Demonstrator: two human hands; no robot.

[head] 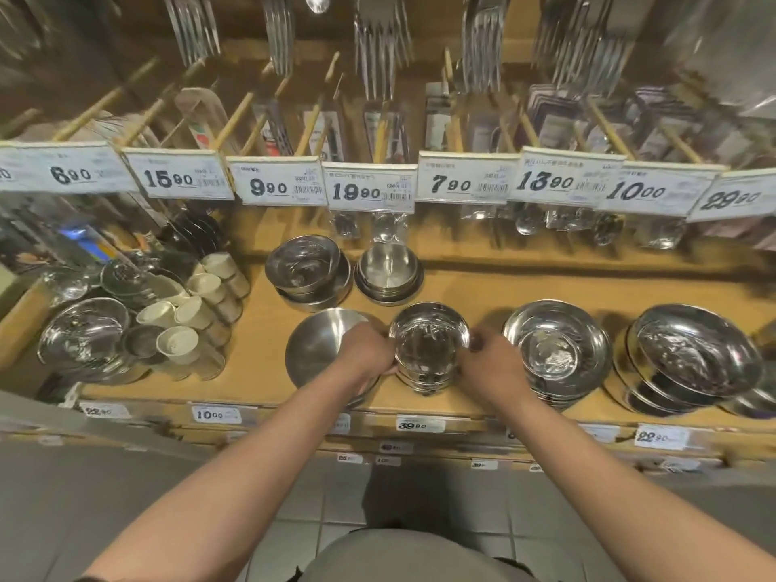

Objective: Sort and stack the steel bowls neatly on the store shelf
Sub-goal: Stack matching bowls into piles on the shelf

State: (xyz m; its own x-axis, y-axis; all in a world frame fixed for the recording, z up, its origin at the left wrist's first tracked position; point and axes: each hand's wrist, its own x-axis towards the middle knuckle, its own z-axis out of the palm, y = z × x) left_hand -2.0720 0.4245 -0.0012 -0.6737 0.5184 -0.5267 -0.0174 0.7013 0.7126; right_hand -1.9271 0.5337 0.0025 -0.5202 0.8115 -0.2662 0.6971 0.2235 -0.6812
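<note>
Both hands sit at the front edge of the wooden shelf (470,287), one on each side of a small stack of steel bowls (426,350). The left hand (367,350) grips the stack's left side, fingers curled round the lower bowls. The right hand (493,363) is at the stack's right side with its fingers bent toward the rim; whether they actually clamp the bowls or only touch them cannot be told from this angle.

Just left of the stack, partly under the left wrist, lies a large matte bowl (319,346), also near the front edge. Toward the back edge stand two more piles: a wide shiny bowl pile (306,266) and, beside it on the right, a pile of small straight-sided bowls (388,273). To the right of the held stack, along the front edge, is a stack of shallow dishes (554,350), and nearer the right end a taller stack of larger dishes (688,359).

At the left end of the shelf a cluster of cream cups (197,304) lies on its side, next to strainers and a mesh-lined bowl (84,333). Above the shelf hangs a row of price tags (369,191), with packaged cutlery behind them. Smaller labels run along the shelf's front edge.
</note>
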